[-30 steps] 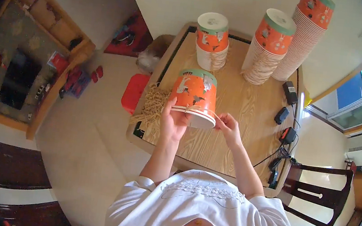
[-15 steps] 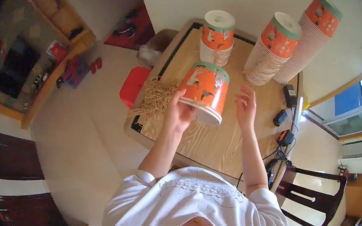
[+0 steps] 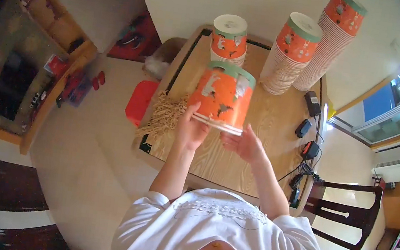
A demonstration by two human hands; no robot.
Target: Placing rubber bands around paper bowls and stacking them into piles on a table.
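Observation:
An orange paper bucket (image 3: pixel 221 95) with a green band and printed figures is held upside down above the table, its white rim lowest. My left hand (image 3: pixel 191 131) grips that rim at the left, thumb on the outside. At the lower right of the rim my right hand (image 3: pixel 245 145) holds on as well, its fingertips partly hidden beneath. Behind stand nested stacks of matching upturned buckets: a short stack (image 3: pixel 229 38), a taller stack (image 3: pixel 294 51) with beige cord loops down its side, and the tallest stack (image 3: pixel 335 36). A pile of beige cords (image 3: pixel 163 115) lies left of my left hand.
Black adapters (image 3: pixel 313 104) and cables line the right edge of the wooden table (image 3: pixel 225 163). A dark wooden chair (image 3: pixel 344 212) stands to the right. Beyond the table's left edge is a red plastic stool or bin (image 3: pixel 140 102).
My right hand has come down and inward to the bucket's rim, where it was raised and apart before. The bucket is tilted less and sits slightly nearer the view.

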